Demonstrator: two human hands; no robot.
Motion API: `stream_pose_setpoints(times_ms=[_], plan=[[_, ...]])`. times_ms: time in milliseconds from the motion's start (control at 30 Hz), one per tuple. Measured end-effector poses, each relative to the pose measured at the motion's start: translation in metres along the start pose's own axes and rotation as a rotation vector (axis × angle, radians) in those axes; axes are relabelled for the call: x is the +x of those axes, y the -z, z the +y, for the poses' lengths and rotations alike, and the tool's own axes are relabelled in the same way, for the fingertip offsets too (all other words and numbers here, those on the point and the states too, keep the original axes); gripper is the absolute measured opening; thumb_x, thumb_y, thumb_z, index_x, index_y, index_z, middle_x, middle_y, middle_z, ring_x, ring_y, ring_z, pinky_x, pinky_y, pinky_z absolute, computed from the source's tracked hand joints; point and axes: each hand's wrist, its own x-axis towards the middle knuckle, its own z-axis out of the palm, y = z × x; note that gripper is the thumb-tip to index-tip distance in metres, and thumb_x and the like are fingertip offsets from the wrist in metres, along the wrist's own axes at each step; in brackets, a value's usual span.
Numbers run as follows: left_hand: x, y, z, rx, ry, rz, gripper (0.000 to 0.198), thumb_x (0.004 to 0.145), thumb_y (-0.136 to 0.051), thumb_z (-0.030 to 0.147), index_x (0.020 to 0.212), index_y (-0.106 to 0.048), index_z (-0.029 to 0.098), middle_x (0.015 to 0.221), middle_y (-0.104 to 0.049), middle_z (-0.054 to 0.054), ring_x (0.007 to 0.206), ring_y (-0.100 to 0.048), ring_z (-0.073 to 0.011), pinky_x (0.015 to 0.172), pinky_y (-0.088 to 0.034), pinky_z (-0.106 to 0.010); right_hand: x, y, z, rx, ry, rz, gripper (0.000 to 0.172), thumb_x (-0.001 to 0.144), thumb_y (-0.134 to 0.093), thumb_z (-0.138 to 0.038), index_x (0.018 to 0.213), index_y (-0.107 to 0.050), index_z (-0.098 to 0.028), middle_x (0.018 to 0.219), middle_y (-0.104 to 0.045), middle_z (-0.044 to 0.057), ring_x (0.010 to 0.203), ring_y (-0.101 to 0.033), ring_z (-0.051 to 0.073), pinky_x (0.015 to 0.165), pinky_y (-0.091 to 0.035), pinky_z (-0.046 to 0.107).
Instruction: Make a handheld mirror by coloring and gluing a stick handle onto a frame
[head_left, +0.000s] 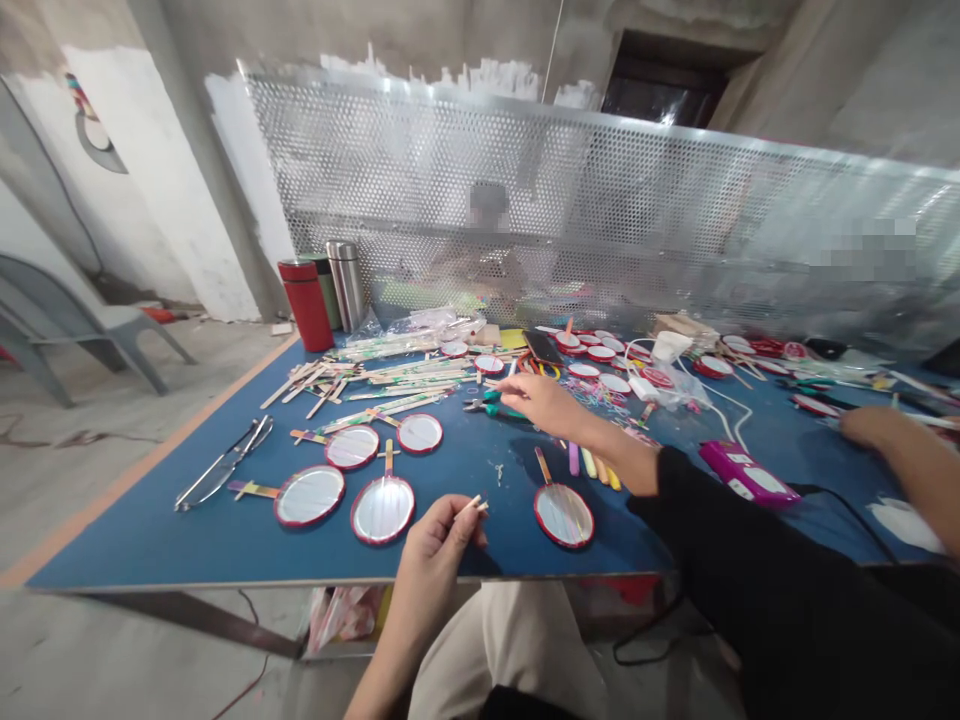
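Note:
My left hand (441,545), near the table's front edge, pinches short pale wooden sticks (472,507) whose ends stick out past the fingertips. My right hand (541,402) reaches across the table with its fingers stretched out, just over a pair of green-handled pliers (491,402). Whether the fingers touch the pliers is unclear. Around my hands lie several round, red-rimmed paddle-like pieces with stick handles, among them one at the front (383,508), another at the left (310,496) and one to the right (564,514).
The blue table (187,540) bears loose wooden sticks (315,385), folded glasses (225,465), a red bottle (306,305), a steel bottle (346,285) and a purple packet (748,473). A perforated metal panel (420,170) stands behind. At the right, another person's arm (900,450) reaches in.

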Motion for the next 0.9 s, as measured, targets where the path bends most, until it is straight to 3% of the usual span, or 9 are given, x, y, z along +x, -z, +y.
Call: stream_pose_setpoints(times_ms=[67, 133, 267, 367, 467, 533, 733, 900], plan=[[-0.001, -0.001, 0.002, 0.036, -0.011, 0.008, 0.031, 0.088, -0.055, 0.047, 0.080, -0.062, 0.017, 0.066, -0.060, 0.001, 0.069, -0.055, -0.0143, 0.070, -0.043, -0.024, -0.031, -0.002, -0.022, 0.115, 0.013, -0.044, 0.026, 0.092, -0.043, -0.020, 0.104, -0.065, -0.015, 0.095, -0.072, 0.006, 0.083, -0.067, 0.015, 0.077, -0.048, 0.026], [-0.002, -0.002, 0.005, 0.071, -0.021, 0.007, 0.033, 0.087, -0.054, 0.048, 0.079, -0.062, 0.017, 0.066, -0.061, 0.000, 0.068, -0.055, -0.0145, 0.068, -0.043, -0.023, -0.063, -0.010, -0.042, 0.466, -0.033, -0.152, 0.021, 0.088, -0.050, -0.026, 0.098, -0.066, -0.015, 0.079, -0.072, 0.003, 0.067, -0.066, 0.014, 0.063, -0.049, 0.024], [-0.003, -0.003, 0.008, 0.108, -0.012, -0.017, 0.035, 0.086, -0.054, 0.049, 0.074, -0.062, 0.017, 0.066, -0.062, 0.000, 0.065, -0.055, -0.0146, 0.063, -0.042, -0.022, -0.100, -0.027, -0.070, 0.580, -0.122, -0.125, 0.011, 0.082, -0.060, -0.026, 0.083, -0.067, -0.018, 0.070, -0.070, 0.000, 0.064, -0.063, 0.013, 0.059, -0.044, 0.022], [-0.003, -0.002, 0.009, 0.107, -0.011, -0.069, 0.038, 0.087, -0.052, 0.049, 0.070, -0.063, 0.017, 0.069, -0.066, -0.002, 0.070, -0.059, -0.0163, 0.069, -0.044, -0.024, -0.100, -0.028, -0.071, 0.574, -0.127, -0.137, 0.014, 0.084, -0.054, -0.022, 0.076, -0.064, -0.018, 0.066, -0.068, -0.001, 0.060, -0.061, 0.011, 0.057, -0.043, 0.021], [-0.002, -0.003, 0.009, 0.113, 0.012, -0.035, 0.037, 0.087, -0.051, 0.050, 0.079, -0.066, 0.017, 0.073, -0.071, -0.004, 0.074, -0.062, -0.0176, 0.074, -0.045, -0.026, -0.087, -0.023, -0.058, 0.601, -0.094, -0.133, 0.014, 0.084, -0.052, -0.022, 0.074, -0.061, -0.017, 0.064, -0.066, -0.002, 0.056, -0.060, 0.011, 0.056, -0.044, 0.021], [0.000, -0.006, 0.010, 0.118, 0.028, 0.011, 0.036, 0.086, -0.051, 0.050, 0.082, -0.065, 0.018, 0.070, -0.071, -0.003, 0.071, -0.062, -0.0174, 0.072, -0.046, -0.026, -0.078, -0.019, -0.048, 0.594, -0.082, -0.138, 0.012, 0.083, -0.051, -0.020, 0.074, -0.060, -0.017, 0.066, -0.065, -0.002, 0.055, -0.060, 0.010, 0.056, -0.044, 0.021], [0.011, -0.016, 0.010, 0.228, 0.025, 0.059, 0.036, 0.086, -0.049, 0.051, 0.068, -0.058, 0.021, 0.059, -0.067, -0.001, 0.058, -0.061, -0.0174, 0.060, -0.045, -0.026, -0.070, -0.023, -0.040, 0.577, -0.050, -0.177, 0.009, 0.079, -0.053, -0.017, 0.081, -0.063, -0.017, 0.068, -0.065, -0.001, 0.061, -0.064, 0.012, 0.058, -0.044, 0.021], [0.014, -0.015, 0.006, 0.300, 0.018, 0.052, 0.035, 0.087, -0.048, 0.048, 0.069, -0.059, 0.021, 0.060, -0.068, -0.001, 0.058, -0.062, -0.0172, 0.060, -0.046, -0.026, -0.071, -0.032, -0.044, 0.752, -0.140, -0.240, 0.007, 0.076, -0.057, -0.018, 0.076, -0.063, -0.015, 0.064, -0.066, 0.000, 0.057, -0.063, 0.012, 0.054, -0.046, 0.020]])
